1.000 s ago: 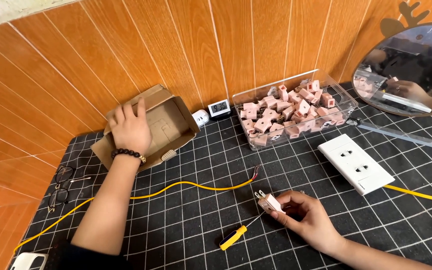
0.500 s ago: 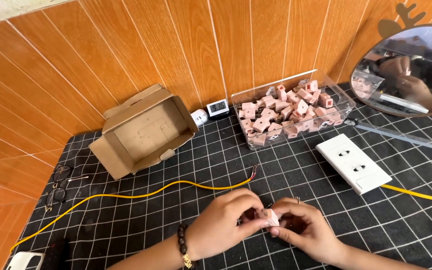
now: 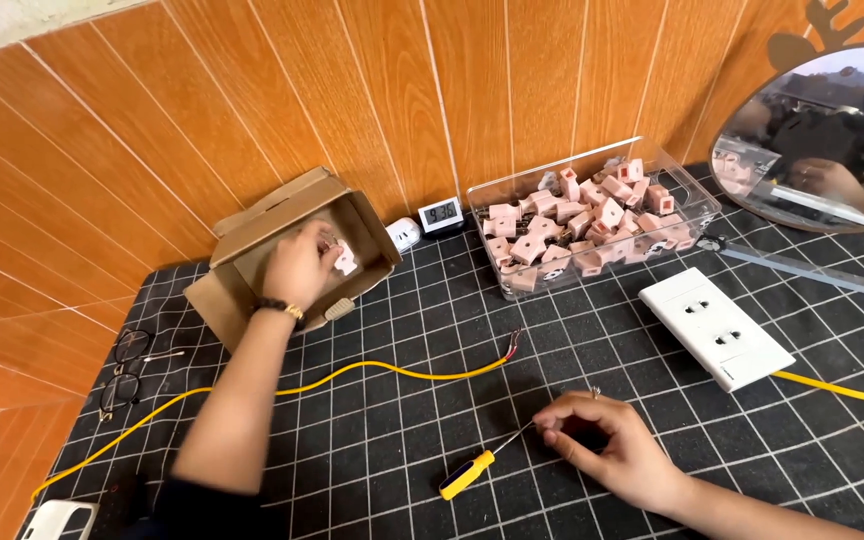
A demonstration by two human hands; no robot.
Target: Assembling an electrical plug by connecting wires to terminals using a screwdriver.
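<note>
Here left hand (image 3: 302, 265) reaches into brown cardboard box (image 3: 242, 285)

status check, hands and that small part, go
Left hand holds small part over cardboard box. Right hand on screwdriver. Nothing in the way.

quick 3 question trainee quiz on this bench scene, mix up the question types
1. True or false: the left hand is inside the brown cardboard box.
2. The right hand touches which tool? A) yellow-handled screwdriver B) pliers C) hammer
3. Fill in: the clear plastic tray holds small ____ plastic blocks.

Key: 1 true; 2 A; 3 pink.
</note>
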